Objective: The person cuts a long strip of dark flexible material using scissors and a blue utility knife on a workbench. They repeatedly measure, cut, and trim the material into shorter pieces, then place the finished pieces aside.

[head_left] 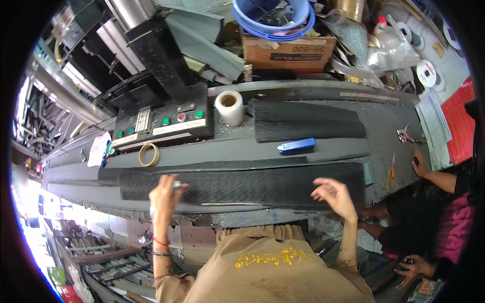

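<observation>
Fingers first: the left hand (164, 194), low and left of centre, is curled around a small whitish object (177, 185) that is mostly hidden, so what it is cannot be told. The right hand (334, 196), right of centre, has its fingers spread loose and open, holding nothing, hovering at the near edge of the long black ribbed rubber strip (242, 186). That strip runs across the middle of the frame on a dark grey workbench (323, 151), with a thin metal rod (230, 204) lying just below it. Further up the bench sit a blue stapler-shaped tool (296, 146), a stack of black sheets (305, 121), a white tape roll (230, 107) standing upright, and a tan tape ring (149, 154) lying flat beside a black control panel with green and red buttons (164, 122). At the top, a cardboard box (288, 51) carries a blue plastic basin (273, 17). At the right edge, another person's hand (418, 164) rests on the bench near orange-handled scissors (390, 174).
</observation>
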`<state>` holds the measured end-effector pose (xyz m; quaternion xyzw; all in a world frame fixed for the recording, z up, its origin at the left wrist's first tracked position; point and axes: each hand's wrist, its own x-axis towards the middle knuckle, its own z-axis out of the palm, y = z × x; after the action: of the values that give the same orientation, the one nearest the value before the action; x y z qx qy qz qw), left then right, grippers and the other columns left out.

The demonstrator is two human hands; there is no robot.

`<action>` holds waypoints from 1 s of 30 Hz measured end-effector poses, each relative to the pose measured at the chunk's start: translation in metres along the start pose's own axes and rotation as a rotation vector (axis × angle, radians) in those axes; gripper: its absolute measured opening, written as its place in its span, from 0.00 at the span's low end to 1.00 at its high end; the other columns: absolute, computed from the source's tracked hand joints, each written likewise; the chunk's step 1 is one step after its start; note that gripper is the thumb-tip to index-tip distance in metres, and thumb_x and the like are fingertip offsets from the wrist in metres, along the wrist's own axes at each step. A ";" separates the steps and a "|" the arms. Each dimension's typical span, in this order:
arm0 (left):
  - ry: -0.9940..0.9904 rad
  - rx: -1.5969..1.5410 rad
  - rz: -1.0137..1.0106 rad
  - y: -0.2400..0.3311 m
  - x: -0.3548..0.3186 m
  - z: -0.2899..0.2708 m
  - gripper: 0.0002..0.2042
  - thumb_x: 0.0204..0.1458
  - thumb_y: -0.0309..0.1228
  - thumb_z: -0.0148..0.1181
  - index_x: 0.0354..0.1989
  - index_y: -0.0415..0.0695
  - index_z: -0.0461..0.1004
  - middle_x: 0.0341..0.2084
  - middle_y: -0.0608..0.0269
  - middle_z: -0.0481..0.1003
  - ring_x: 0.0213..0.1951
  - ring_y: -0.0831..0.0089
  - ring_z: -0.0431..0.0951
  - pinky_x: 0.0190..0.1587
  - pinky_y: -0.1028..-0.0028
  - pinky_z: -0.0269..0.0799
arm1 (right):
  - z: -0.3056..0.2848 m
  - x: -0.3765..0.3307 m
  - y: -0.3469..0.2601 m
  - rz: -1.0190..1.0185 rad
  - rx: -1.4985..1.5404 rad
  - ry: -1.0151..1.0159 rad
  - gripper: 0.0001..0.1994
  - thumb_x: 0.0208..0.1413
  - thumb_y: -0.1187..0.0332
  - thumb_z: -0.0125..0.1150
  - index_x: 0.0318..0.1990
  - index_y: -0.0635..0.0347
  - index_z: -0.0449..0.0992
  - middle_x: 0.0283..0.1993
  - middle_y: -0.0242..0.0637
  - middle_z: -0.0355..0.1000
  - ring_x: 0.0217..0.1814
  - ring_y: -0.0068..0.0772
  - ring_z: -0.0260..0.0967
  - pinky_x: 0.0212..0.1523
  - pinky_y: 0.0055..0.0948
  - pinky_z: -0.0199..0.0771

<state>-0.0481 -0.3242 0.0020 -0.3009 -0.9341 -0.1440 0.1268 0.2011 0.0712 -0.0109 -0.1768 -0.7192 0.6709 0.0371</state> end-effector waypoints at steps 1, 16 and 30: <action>-0.001 -0.038 0.131 0.031 0.008 0.009 0.16 0.44 0.38 0.67 0.38 0.46 0.73 0.30 0.60 0.74 0.25 0.63 0.76 0.25 0.68 0.72 | -0.008 -0.004 -0.004 -0.074 -0.183 0.159 0.19 0.54 0.72 0.60 0.53 0.65 0.69 0.38 0.38 0.76 0.37 0.24 0.73 0.37 0.22 0.74; -0.378 -0.195 0.752 0.279 0.009 0.127 0.23 0.50 0.38 0.57 0.54 0.45 0.62 0.39 0.56 0.67 0.17 0.66 0.77 0.16 0.70 0.72 | -0.082 -0.005 0.022 -0.136 -1.184 0.013 0.47 0.34 0.66 0.73 0.66 0.50 0.53 0.68 0.40 0.49 0.71 0.49 0.41 0.69 0.48 0.44; -0.406 -0.342 0.636 0.320 0.058 0.145 0.15 0.52 0.39 0.57 0.45 0.45 0.68 0.36 0.60 0.69 0.21 0.61 0.77 0.20 0.66 0.73 | -0.125 0.006 0.030 -0.320 -1.145 -0.087 0.32 0.49 0.58 0.63 0.63 0.51 0.61 0.58 0.36 0.64 0.61 0.39 0.59 0.65 0.48 0.49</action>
<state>0.0760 0.0049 -0.0524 -0.6136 -0.7632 -0.1885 -0.0735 0.2381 0.1930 -0.0293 -0.0304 -0.9851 0.1690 0.0070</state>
